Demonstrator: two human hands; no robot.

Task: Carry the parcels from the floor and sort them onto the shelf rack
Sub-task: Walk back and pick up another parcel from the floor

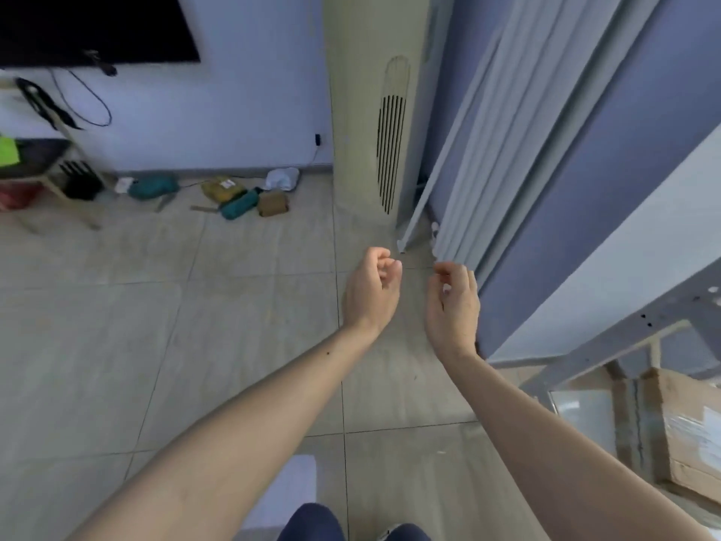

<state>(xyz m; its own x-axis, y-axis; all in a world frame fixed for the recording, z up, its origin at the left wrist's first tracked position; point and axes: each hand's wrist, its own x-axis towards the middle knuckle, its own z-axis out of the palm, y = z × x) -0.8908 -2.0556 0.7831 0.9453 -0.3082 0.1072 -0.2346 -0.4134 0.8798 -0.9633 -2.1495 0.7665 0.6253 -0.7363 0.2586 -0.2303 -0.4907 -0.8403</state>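
Several small parcels lie on the tiled floor by the far wall: a teal one (153,186), a yellow one (223,188), a second teal one (238,205), a brown one (273,203) and a white one (282,178). My left hand (372,290) and my right hand (452,304) hang side by side over the floor, well short of those parcels, fingers loosely curled and holding nothing. The grey shelf rack (640,322) stands at the right edge. A cardboard box (686,431) sits on one of its lower levels.
A tall cream air-conditioner column (374,111) rises behind my hands, with grey curtains (519,130) to its right. At far left stand a small table (50,177) and a dark screen (97,29) on the wall. A white flat item (290,484) lies near my feet.
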